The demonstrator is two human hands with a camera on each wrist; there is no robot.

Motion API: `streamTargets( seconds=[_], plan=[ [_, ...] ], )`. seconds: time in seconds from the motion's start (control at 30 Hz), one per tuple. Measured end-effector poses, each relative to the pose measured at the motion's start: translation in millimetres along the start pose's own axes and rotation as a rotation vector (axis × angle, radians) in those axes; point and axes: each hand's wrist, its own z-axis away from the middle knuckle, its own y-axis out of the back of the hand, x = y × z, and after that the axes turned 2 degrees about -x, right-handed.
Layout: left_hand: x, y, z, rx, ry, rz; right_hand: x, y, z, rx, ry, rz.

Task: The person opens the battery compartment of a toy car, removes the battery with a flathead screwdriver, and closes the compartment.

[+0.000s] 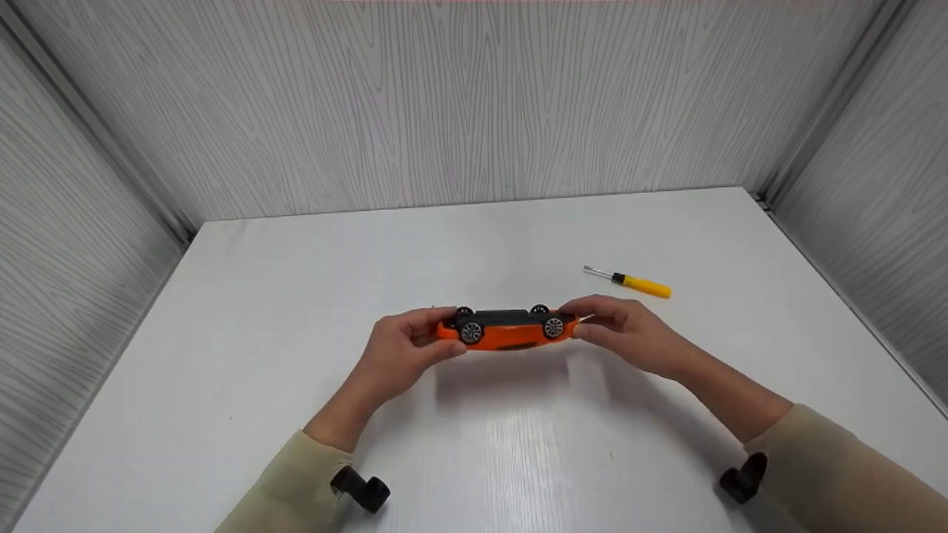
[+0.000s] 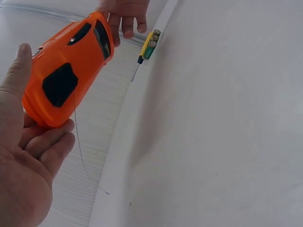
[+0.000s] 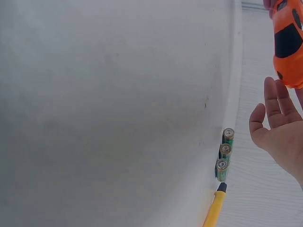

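An orange toy car (image 1: 511, 337) is held above the table with its wheels and dark underside turned up. My left hand (image 1: 400, 348) grips one end between thumb and fingers. At the other end, my right hand (image 1: 629, 333) pinches the car with its thumb and fingers. In the left wrist view the car's orange body (image 2: 87, 54) and dark windows face down, and a thin wire (image 2: 80, 151) dangles from it. The right wrist view shows my right hand (image 3: 284, 127) with some fingers extended under the car's end (image 3: 289, 66).
A screwdriver (image 1: 644, 286) with a yellow handle lies on the white table (image 1: 296, 296) beyond my right hand. Three green batteries (image 3: 222, 165) stand near it in the right wrist view; the right hand hides them from the head view. Pale wood-grain panels (image 1: 459, 104) enclose the table.
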Motion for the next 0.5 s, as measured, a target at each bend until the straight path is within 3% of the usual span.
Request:
streamTargets(
  seconds=[0.23, 0.5],
  plan=[
    [1.2, -0.6, 1.1, -0.039, 0.025, -0.021, 1.4, 0.6, 1.3, 0.004, -0.003, -0.001],
    [1.3, 2.5, 2.3, -0.132, -0.082, -0.089, 2.9, 3.1, 1.1, 0.010, -0.005, 0.007]
  ],
)
